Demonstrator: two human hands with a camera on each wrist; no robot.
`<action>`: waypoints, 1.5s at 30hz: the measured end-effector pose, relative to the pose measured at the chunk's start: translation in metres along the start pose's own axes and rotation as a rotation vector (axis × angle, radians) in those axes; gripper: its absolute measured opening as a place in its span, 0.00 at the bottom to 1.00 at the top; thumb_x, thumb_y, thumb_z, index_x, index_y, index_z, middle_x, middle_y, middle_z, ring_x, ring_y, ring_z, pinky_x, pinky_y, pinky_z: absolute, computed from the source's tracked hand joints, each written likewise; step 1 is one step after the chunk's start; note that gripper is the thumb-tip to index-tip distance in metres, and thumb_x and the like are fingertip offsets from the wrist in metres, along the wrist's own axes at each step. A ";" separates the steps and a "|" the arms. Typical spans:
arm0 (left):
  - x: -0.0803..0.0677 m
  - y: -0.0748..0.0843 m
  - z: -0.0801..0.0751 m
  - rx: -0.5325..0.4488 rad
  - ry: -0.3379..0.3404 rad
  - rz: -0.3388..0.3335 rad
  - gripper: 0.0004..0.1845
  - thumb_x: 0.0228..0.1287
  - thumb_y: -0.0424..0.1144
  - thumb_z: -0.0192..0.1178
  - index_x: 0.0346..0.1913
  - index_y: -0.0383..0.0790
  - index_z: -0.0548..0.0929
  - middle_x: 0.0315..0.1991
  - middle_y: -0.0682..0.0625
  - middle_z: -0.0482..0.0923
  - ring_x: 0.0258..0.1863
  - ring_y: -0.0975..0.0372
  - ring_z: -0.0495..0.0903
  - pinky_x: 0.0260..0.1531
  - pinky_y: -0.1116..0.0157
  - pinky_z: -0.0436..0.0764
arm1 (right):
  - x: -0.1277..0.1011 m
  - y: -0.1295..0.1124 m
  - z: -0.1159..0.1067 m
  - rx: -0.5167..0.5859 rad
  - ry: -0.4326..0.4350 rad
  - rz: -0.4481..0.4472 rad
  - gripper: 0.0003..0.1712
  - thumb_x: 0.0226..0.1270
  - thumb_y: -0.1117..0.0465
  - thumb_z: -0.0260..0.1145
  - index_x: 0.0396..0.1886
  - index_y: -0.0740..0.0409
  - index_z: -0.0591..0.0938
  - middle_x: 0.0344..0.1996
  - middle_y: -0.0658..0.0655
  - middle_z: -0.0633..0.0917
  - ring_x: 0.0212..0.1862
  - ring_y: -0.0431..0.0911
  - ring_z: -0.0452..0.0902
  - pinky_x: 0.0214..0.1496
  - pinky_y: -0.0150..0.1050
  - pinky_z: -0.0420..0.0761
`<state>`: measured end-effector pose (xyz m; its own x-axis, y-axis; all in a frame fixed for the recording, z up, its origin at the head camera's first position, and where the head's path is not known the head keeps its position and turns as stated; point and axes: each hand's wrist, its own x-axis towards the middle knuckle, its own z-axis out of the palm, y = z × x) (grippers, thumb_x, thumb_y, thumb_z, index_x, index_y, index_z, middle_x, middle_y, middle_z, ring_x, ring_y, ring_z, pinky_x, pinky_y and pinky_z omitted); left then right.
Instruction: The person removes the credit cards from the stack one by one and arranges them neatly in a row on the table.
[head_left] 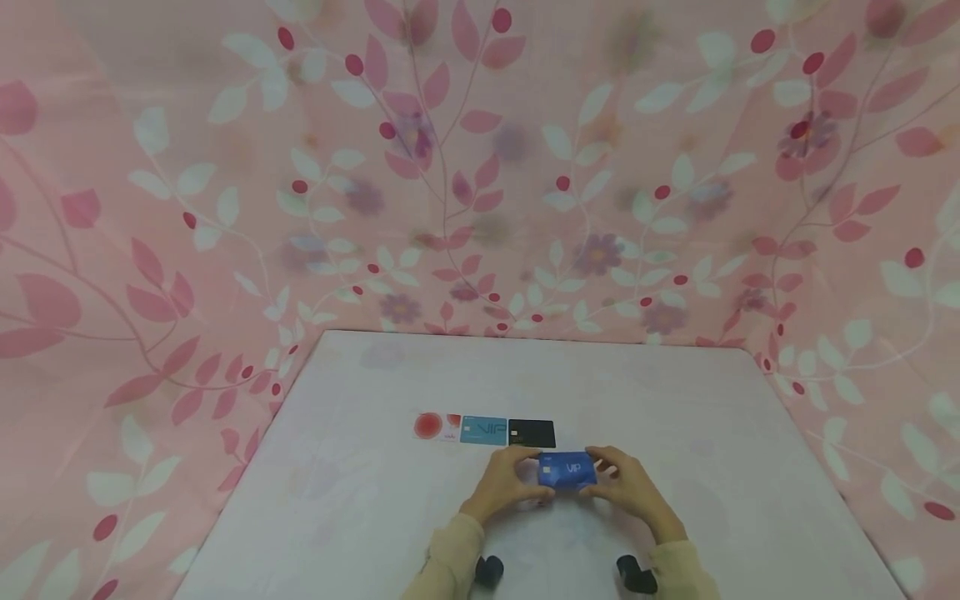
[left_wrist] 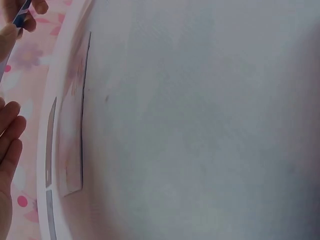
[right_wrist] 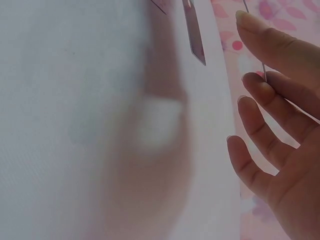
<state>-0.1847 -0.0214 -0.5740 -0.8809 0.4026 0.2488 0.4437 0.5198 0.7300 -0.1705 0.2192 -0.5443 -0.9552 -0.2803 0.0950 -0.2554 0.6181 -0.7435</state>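
Blue card [head_left: 567, 470], face visible from head view, pinched by both hands' fingers [right_wrist: 260, 90].

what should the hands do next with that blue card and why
Probably carry the dark blue card, pinched between left hand and right hand, forward and lay it right of the black card: three cards already lie in a row, and that end looks free.

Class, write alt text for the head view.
Two hands, left hand and right hand, hold a dark blue VIP card by its ends above a white table. Behind it lie three cards in a row.
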 end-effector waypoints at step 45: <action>0.083 0.018 0.029 0.129 -0.152 -0.196 0.35 0.45 0.50 0.74 0.58 0.41 0.78 0.55 0.50 0.78 0.57 0.58 0.74 0.59 0.63 0.71 | 0.032 0.049 -0.032 -0.129 0.069 -0.078 0.34 0.47 0.68 0.74 0.54 0.77 0.72 0.44 0.70 0.79 0.38 0.55 0.77 0.38 0.48 0.78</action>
<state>-0.2453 0.0434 -0.5587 -0.9214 0.3887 0.0053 0.2935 0.6866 0.6651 -0.2188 0.2644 -0.5563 -0.9385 -0.2830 0.1981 -0.3424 0.6866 -0.6414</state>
